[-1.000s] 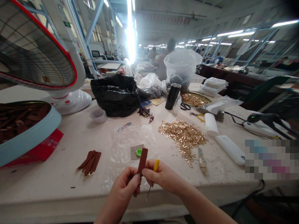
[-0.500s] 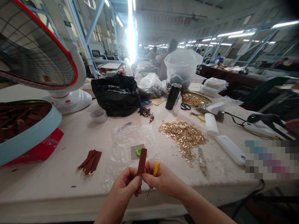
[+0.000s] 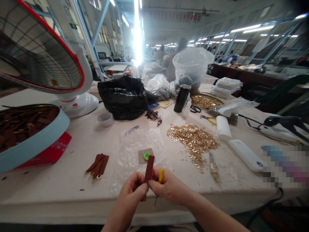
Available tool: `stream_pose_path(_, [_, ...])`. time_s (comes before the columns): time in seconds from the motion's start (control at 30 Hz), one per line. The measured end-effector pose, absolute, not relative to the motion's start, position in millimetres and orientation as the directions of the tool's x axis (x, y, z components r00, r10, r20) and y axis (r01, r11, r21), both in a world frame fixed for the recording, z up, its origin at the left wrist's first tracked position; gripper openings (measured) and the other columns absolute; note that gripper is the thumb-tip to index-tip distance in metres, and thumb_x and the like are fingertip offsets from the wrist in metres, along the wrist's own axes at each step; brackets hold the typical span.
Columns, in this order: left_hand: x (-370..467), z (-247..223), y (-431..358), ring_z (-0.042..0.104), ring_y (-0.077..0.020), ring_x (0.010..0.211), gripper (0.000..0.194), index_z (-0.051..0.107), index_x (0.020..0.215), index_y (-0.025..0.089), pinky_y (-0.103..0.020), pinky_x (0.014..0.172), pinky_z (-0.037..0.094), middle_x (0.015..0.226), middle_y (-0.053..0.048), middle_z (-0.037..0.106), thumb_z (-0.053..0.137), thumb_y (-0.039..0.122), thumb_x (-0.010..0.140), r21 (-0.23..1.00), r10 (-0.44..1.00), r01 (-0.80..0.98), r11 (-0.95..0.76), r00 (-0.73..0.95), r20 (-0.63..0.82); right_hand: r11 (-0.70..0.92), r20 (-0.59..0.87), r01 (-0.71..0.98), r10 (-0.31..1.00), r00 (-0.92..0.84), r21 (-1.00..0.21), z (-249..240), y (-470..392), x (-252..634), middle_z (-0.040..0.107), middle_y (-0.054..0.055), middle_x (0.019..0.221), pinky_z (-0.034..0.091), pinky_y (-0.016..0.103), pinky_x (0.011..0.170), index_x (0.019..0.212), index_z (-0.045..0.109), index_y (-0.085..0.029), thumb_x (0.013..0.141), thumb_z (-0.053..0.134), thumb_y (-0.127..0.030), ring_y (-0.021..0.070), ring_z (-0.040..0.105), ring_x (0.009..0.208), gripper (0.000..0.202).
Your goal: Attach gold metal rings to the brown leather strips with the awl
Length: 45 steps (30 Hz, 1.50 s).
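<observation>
Left hand (image 3: 135, 190) first: from my end of the head camera, I have its thumb and fingers pinched on the lower end of a brown leather strap (image 3: 149, 168), which stands up out of the grip, slightly tilted, above the front part of the surface (image 3: 55, 183). Opposite, the right hand (image 3: 169, 184) has its thumb and forefinger at that same lower end, and its curled fingers also hold a yellow-handled awl (image 3: 161, 176), thin shaft pointing down. What lies between the fingertips is too small and covered for me to make out.

To do this well, I would let the left pinch carry the strap and the right fingertips do the fine work, both close to the end so that the leather does not flex. I judge the awl to be the main hazard: its shaft wants to point down, clear of the left fingers and of the strap's face. A slight turn of the wrist would show me the hidden end.

Left of the hands lies a small fan of strap pieces (image 3: 98, 165) with gold rings at their near ends; right of them, the heap of loose gold rings (image 3: 193, 138) is well apart.
</observation>
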State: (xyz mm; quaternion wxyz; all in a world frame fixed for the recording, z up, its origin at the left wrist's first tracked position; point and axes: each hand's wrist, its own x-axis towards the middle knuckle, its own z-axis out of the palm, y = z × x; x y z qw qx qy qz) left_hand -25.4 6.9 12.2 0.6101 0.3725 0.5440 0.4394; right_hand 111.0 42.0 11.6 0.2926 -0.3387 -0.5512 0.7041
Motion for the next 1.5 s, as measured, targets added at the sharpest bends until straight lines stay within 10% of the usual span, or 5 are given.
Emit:
stream_pose_path(0.83, [-40.8,9.4,-2.9,0.045,-0.0099,0.048,0.032,0.052,0.063,0.018,-0.022,0.049,0.035,0.049,0.004,0.052,0.066,0.047,0.065,0.937,0.932,-0.034,0.347,0.127,-0.340,-0.245,-0.200,-0.020,0.834,-0.513,-0.969,15.0,38.0,103.2,0.040,-0.008,0.051,0.023,0.019,0.042,0.068,0.048,-0.017,0.071,0.049,-0.015,0.0052,0.032,0.044,0.004])
stream_pose_path(1.27, [-45.7,6.0,-6.2,0.043,-0.0096,0.051,0.015,0.043,0.065,0.020,-0.022,0.050,0.036,0.054,0.005,0.045,0.051,0.030,0.073,0.966,0.963,-0.021,0.258,0.083,-0.256,-0.253,-0.204,0.006,0.766,-0.610,-0.967,12.0,35.0,94.4,0.041,-0.007,0.051,0.025,0.019,0.043,0.069,0.049,-0.016,0.075,0.050,-0.021,0.0053,0.033,0.044,0.008])
stream_pose_path(1.5, [-135.4,-7.4,17.6,0.052,-0.0166,0.060,0.014,0.043,0.068,0.022,-0.028,0.060,0.041,0.059,0.002,0.050,0.041,0.035,0.075,0.665,0.940,0.686,0.296,-0.334,-0.073,-0.246,-0.192,-0.053,0.858,-0.477,-0.968,20.1,44.9,107.6,0.044,-0.006,0.052,0.023,0.022,0.046,0.084,0.049,-0.017,0.075,0.052,-0.056,0.0075,0.030,0.046,0.040])
